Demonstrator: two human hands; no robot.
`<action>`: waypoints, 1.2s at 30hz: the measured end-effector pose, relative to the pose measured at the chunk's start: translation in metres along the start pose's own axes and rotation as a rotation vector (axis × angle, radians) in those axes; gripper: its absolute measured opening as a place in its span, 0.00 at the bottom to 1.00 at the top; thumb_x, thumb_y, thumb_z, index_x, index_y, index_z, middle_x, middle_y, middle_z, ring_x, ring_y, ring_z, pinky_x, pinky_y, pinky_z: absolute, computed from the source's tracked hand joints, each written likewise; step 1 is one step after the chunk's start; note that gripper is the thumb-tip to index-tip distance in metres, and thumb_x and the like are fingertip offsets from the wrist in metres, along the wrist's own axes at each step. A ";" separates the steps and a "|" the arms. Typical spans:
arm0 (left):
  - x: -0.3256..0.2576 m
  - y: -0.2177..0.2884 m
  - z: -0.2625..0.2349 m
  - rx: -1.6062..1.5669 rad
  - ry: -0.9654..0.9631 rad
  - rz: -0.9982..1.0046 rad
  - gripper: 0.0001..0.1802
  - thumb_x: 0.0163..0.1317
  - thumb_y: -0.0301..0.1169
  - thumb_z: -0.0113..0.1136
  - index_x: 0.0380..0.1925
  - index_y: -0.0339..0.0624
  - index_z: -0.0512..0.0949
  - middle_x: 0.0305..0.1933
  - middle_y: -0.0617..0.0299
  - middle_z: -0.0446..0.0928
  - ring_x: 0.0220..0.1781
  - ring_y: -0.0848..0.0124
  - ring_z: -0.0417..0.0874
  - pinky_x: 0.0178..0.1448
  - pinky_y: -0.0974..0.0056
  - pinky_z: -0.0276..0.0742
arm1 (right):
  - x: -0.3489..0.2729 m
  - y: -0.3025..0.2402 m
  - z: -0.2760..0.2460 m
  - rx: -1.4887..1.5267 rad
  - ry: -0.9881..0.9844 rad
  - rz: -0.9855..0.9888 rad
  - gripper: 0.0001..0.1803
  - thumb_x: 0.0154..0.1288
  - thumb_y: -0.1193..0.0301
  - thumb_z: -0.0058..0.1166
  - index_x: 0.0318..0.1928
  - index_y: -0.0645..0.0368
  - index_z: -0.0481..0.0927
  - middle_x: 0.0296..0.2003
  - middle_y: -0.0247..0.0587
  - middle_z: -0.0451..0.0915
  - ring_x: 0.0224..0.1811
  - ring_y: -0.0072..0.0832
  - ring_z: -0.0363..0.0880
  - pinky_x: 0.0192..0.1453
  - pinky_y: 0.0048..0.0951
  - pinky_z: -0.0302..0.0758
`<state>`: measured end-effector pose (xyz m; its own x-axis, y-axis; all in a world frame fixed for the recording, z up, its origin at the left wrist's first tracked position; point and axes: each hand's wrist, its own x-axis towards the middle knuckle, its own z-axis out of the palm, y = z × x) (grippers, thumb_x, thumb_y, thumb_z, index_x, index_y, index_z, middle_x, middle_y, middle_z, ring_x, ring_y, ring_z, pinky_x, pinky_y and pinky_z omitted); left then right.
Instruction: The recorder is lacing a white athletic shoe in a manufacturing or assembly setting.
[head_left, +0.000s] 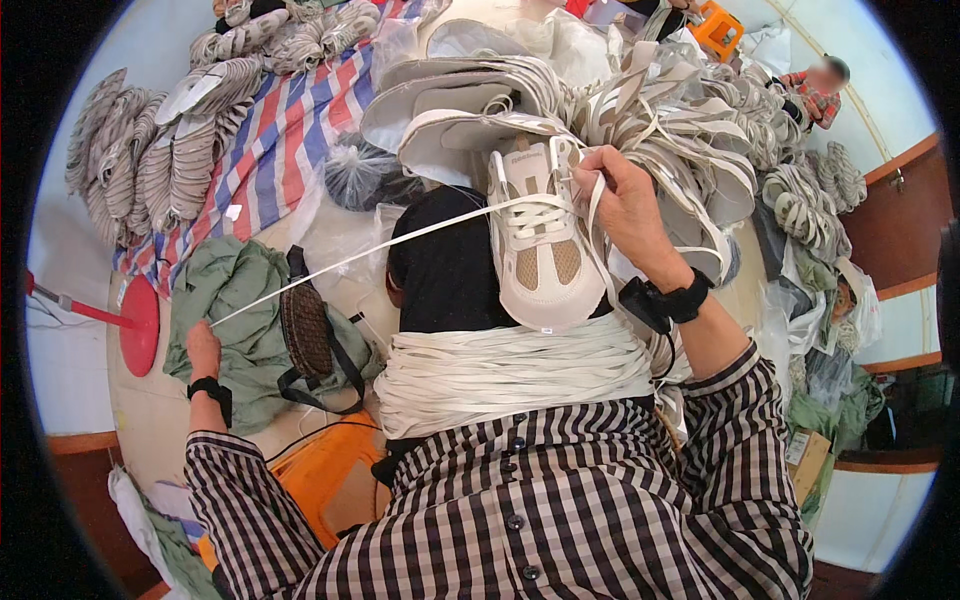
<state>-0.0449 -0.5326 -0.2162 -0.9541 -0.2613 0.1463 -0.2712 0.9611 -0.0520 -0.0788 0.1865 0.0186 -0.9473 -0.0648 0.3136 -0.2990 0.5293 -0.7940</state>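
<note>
On my lap rests a beige and white sneaker upper (547, 265) with a tan mesh toe, its toe pointing toward me. White laces cross over its front. Out to the left, my left hand (203, 350) is closed on one end of a white shoelace (350, 252), which runs taut from the eyelets. My right hand (630, 205) is at the shoe's right eyelet edge, its fingers pinched on the lace there; another lace length hangs below it. A thick bundle of white shoelaces (515, 375) lies across my waist.
Stacks of shoe uppers (470, 90) lie just ahead, with more piles (165, 140) on a striped sheet (270, 150) at far left. A brown bag (305, 325) sits on green cloth (235, 290). An orange stool (335, 475) is at lower left. Another person (815, 95) is at far right.
</note>
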 end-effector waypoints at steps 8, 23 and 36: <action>-0.009 0.020 -0.010 -0.024 -0.010 -0.070 0.05 0.58 0.21 0.51 0.31 0.34 0.76 0.34 0.38 0.78 0.42 0.38 0.79 0.45 0.41 0.72 | -0.007 -0.011 -0.003 -0.238 0.022 -0.115 0.06 0.66 0.74 0.55 0.37 0.65 0.75 0.28 0.51 0.78 0.29 0.42 0.78 0.36 0.37 0.73; 0.007 0.023 0.014 -0.169 0.234 0.072 0.07 0.55 0.22 0.51 0.34 0.37 0.76 0.34 0.43 0.79 0.41 0.42 0.79 0.44 0.45 0.73 | 0.005 -0.036 0.000 -0.756 -0.133 -0.468 0.07 0.56 0.83 0.52 0.36 0.61 0.72 0.32 0.50 0.77 0.37 0.53 0.78 0.39 0.46 0.72; -0.049 0.415 -0.221 -1.357 0.175 0.651 0.11 0.59 0.20 0.53 0.40 0.42 0.79 0.28 0.53 0.79 0.28 0.63 0.80 0.36 0.62 0.75 | 0.005 -0.014 -0.001 -0.092 -0.138 0.061 0.09 0.63 0.71 0.59 0.37 0.64 0.75 0.26 0.36 0.74 0.29 0.21 0.68 0.36 0.25 0.68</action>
<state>-0.0822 -0.1010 -0.0270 -0.8047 0.1488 0.5747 0.5917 0.2787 0.7564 -0.0790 0.1796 0.0319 -0.9721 -0.1424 0.1862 -0.2344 0.6105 -0.7566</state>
